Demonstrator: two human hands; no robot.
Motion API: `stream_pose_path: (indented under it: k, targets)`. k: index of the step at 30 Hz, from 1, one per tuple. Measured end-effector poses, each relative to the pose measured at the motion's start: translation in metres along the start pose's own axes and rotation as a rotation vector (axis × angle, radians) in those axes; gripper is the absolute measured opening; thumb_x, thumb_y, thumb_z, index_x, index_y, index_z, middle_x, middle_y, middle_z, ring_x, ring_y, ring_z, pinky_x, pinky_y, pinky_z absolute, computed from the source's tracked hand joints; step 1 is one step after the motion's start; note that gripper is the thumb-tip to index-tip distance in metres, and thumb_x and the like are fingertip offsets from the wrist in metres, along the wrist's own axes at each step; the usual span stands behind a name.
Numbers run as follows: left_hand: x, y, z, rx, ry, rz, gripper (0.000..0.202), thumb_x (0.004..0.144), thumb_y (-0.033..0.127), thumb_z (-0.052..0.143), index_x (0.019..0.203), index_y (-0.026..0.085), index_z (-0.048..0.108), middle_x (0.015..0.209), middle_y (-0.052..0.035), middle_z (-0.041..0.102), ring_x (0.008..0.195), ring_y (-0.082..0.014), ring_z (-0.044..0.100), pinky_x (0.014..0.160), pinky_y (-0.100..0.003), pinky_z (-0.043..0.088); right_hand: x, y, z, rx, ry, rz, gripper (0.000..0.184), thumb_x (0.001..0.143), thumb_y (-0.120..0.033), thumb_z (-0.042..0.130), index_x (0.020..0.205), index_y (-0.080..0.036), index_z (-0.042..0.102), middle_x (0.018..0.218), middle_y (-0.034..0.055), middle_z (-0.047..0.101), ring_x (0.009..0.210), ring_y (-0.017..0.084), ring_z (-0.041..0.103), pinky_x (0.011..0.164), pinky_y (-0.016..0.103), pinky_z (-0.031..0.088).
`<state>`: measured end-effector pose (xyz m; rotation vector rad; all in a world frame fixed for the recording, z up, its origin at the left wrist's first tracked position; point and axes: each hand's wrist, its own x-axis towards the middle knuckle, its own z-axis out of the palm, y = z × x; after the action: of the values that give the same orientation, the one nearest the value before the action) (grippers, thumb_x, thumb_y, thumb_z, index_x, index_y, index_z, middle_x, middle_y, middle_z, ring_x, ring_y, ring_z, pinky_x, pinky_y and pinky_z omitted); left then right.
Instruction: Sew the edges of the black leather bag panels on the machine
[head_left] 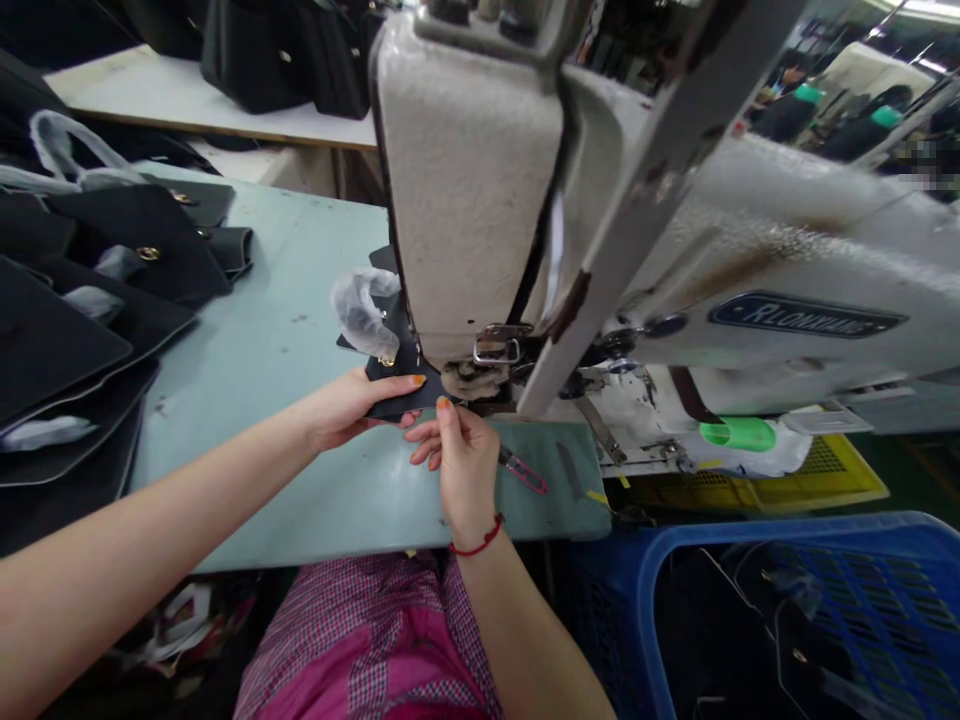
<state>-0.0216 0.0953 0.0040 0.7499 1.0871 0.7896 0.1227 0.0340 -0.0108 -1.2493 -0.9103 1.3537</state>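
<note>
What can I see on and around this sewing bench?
Sewing machine: one, off-white, centre and right.
Table: one, pale green, under the machine.
Black piece: one, black, under the machine's head.
Plastic wrap: one, whitish, behind that piece.
Bag panels: several, black, stacked at left.
Snips: one, pink-handled, on the table's near edge.
Basket: one, blue, lower right.
Tray: one, yellow, beyond the basket.
Left hand: one, gripping the black piece.
Right hand: one, red cord at wrist, fingertips at the piece's edge.
</note>
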Motion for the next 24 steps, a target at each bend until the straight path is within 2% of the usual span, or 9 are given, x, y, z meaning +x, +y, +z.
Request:
stream_pose_path:
  k: [7, 12, 18, 21, 24]
  targets:
    - [-0.001, -0.003, 0.000, -0.051, 0.043, 0.015, 0.028, 0.059, 0.027, 0.086, 0.077, 0.012, 0.071, 0.065, -0.0058, 0.070, 0.050, -0.0129, 0.060, 0.047, -0.020, 0.050, 0.002, 0.002, 0.013, 0.018, 0.078, -0.007, 0.049, 0.094, -0.047, 0.047, 0.058, -0.016, 0.060, 0.057, 0.0016, 0.068, 0.040, 0.008, 0.055, 0.040, 0.018, 0.031]
    - [-0.012, -0.014, 0.011, -0.105, 0.121, 0.092, 0.027, 0.060, 0.033, 0.085, 0.068, 0.011, 0.070, 0.060, -0.0058, 0.067, 0.052, -0.0135, 0.059, 0.049, -0.021, 0.050, 0.003, 0.002, 0.015, 0.081, 0.109, 0.000, 0.047, 0.091, -0.043, 0.049, 0.053, -0.017, 0.056, 0.048, -0.0016, 0.061, 0.035, 0.006, 0.047, 0.039, 0.018, 0.031]
    - [-0.030, -0.040, 0.039, -0.251, 0.328, 0.227, 0.026, 0.066, 0.034, 0.082, 0.073, 0.012, 0.071, 0.071, -0.0053, 0.070, 0.060, -0.0141, 0.062, 0.059, -0.023, 0.053, 0.000, -0.001, 0.010, 0.070, 0.161, 0.010, 0.048, 0.088, -0.041, 0.053, 0.046, -0.019, 0.047, 0.037, -0.0062, 0.047, 0.031, 0.005, 0.034, 0.038, 0.018, 0.030]
    - [-0.036, -0.053, 0.058, -0.343, 0.445, 0.291, 0.029, 0.066, 0.035, 0.082, 0.080, 0.012, 0.072, 0.081, -0.0052, 0.073, 0.069, -0.0153, 0.066, 0.067, -0.024, 0.055, -0.001, -0.004, 0.000, 0.016, 0.115, -0.007, 0.049, 0.088, -0.041, 0.054, 0.046, -0.019, 0.047, 0.037, -0.0060, 0.046, 0.030, 0.005, 0.034, 0.036, 0.018, 0.028]
    - [-0.042, -0.066, 0.082, -0.418, 0.557, 0.322, 0.036, 0.070, 0.037, 0.080, 0.096, 0.014, 0.072, 0.100, -0.0061, 0.074, 0.084, -0.0171, 0.068, 0.078, -0.026, 0.055, -0.001, -0.009, -0.012, -0.057, 0.053, -0.007, 0.052, 0.088, -0.043, 0.055, 0.044, -0.019, 0.046, 0.036, -0.0058, 0.045, 0.031, 0.006, 0.035, 0.037, 0.018, 0.029]
